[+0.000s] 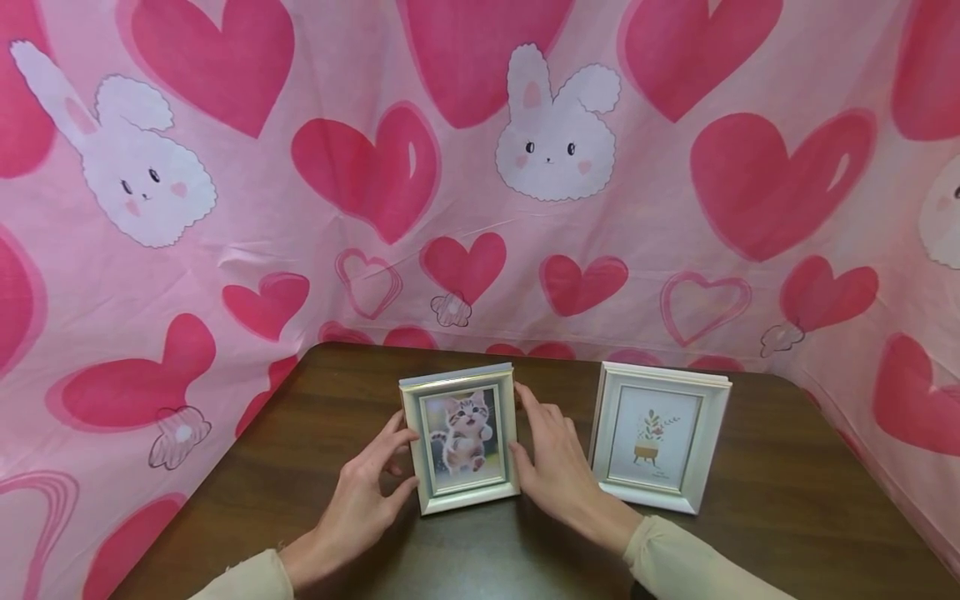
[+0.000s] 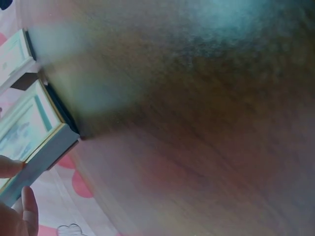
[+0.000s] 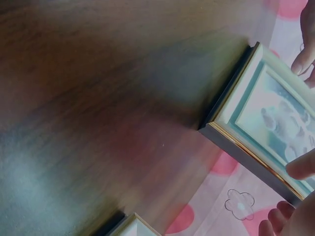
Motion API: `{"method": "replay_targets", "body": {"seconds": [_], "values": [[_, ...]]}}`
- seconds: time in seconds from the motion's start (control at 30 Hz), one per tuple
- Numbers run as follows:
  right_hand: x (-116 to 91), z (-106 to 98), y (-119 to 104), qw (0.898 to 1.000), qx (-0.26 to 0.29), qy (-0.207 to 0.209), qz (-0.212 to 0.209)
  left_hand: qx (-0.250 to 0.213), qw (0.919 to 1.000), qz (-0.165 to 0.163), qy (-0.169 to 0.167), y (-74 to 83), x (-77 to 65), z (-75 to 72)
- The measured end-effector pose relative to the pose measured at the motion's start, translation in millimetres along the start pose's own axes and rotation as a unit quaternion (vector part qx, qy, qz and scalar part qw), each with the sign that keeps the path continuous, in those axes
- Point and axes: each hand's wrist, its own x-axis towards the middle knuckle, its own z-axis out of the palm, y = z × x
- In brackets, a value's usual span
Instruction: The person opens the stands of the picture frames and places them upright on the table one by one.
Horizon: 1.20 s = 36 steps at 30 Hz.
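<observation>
A pale, gold-trimmed picture frame (image 1: 467, 437) with a kitten picture stands on the table, leaning slightly back. My left hand (image 1: 367, 487) grips its left edge, and the left wrist view shows the thumb (image 2: 9, 167) on the front and a finger (image 2: 30, 209) behind the side. At the opposite edge, my right hand (image 1: 558, 467) holds the frame, thumb (image 3: 301, 167) on the front and other fingers curled toward the back. Just right of that hand stands a second pale picture frame (image 1: 660, 442) with a potted-plant print, touched by neither hand.
Both frames stand on a dark brown wooden table (image 1: 300, 433). A pink cloth (image 1: 480, 217) with hearts and rabbit faces hangs behind the table and along both sides.
</observation>
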Motion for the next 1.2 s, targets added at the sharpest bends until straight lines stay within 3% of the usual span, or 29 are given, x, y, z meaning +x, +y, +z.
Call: {"method": "replay_targets", "body": {"seconds": [0.27,0.7,1.2], "values": [[0.6,0.5,0.5,1.000,-0.008,-0.001,0.004,-0.002,1.0000,0.001,0.008,2.3,-2.8,1.0],[2.8,0.7,3.7,0.999,-0.035,0.012,-0.026,-0.011,0.9999,-0.003,-0.002,3.8,-2.5,0.2],[3.3,0.4,5.8,0.998,-0.047,0.014,-0.049,0.004,0.9992,-0.034,-0.022,10.1,-4.9,-3.5]]}}
